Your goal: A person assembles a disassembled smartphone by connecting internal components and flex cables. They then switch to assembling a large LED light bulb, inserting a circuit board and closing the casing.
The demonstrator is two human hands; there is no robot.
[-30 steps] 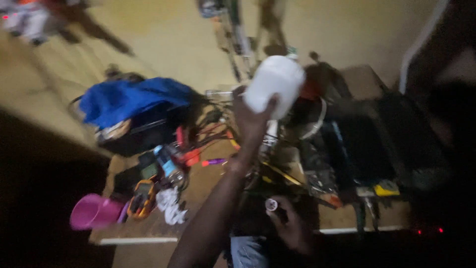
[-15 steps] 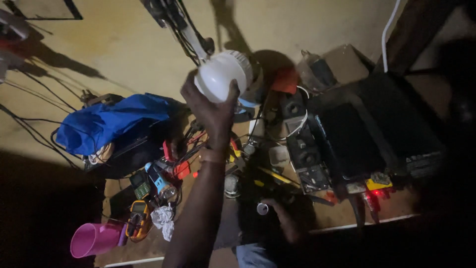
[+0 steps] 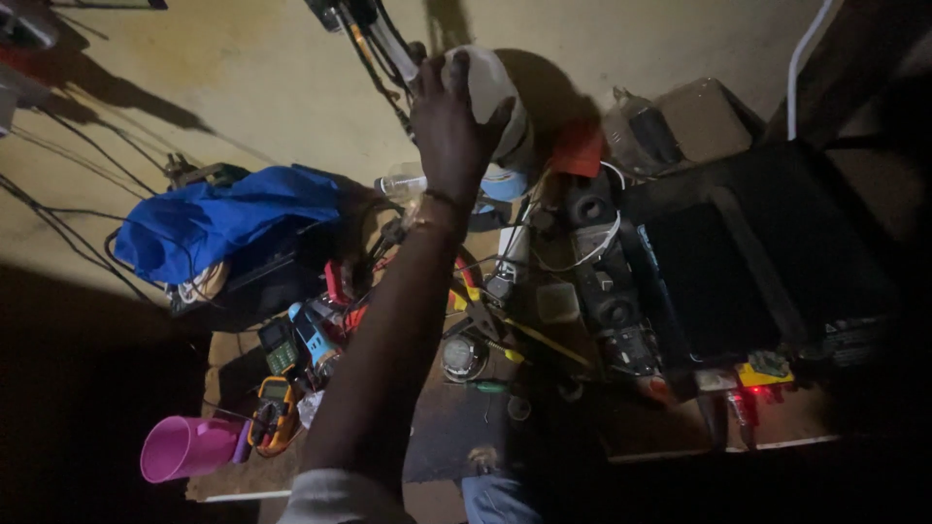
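Head view: one left hand (image 3: 449, 126) grips one white bulb (image 3: 493, 92).

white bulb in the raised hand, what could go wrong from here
The left hand grips the white bulb only by its fingertips, so it might slip and fall onto the crowded workbench. The outstretched arm crosses loose wires and pliers, and could snag them. Dim light hides much of the bench.

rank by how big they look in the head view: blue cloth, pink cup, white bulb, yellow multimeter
1. blue cloth
2. white bulb, partly hidden by the left hand
3. pink cup
4. yellow multimeter
Bulb and cup look close; unsure.
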